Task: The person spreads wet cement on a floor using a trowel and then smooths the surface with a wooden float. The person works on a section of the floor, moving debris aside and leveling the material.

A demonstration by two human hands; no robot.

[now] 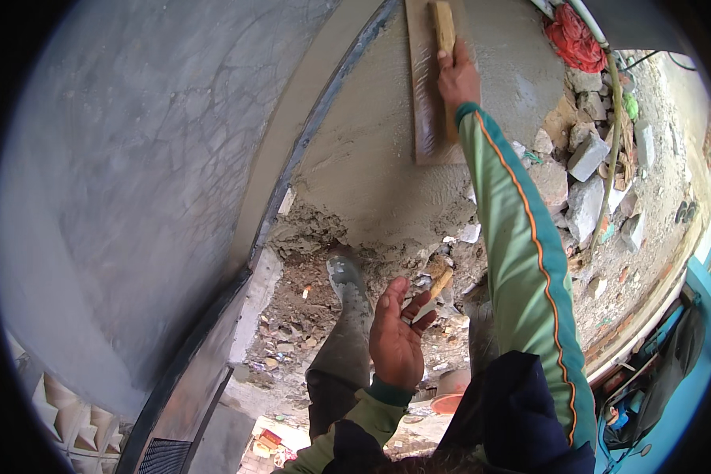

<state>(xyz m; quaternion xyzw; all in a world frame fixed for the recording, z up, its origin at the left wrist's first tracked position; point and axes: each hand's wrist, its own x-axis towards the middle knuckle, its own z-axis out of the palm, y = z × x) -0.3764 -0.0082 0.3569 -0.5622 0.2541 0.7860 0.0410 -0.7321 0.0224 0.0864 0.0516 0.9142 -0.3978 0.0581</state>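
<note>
My right hand [460,79] is closed round the wooden grip of a long float [426,118], which lies flat on smoothed wet concrete [371,158] ahead of me. My left hand [399,340] is lower, over the rubble, with its fingers curled. From its fingers sticks a light wooden handle [441,283] with a thin metal shank; the rest of this tool is hidden behind the hand. Near the ragged close edge of the concrete stands my mud-splashed boot [345,272].
A grey plastered wall [158,158] and a dark metal edge [300,142] border the concrete on the left. Broken stones [584,197], a hose [615,118] and a red plastic bag [577,39] lie on the right. Behind my left hand is a reddish bucket [450,391].
</note>
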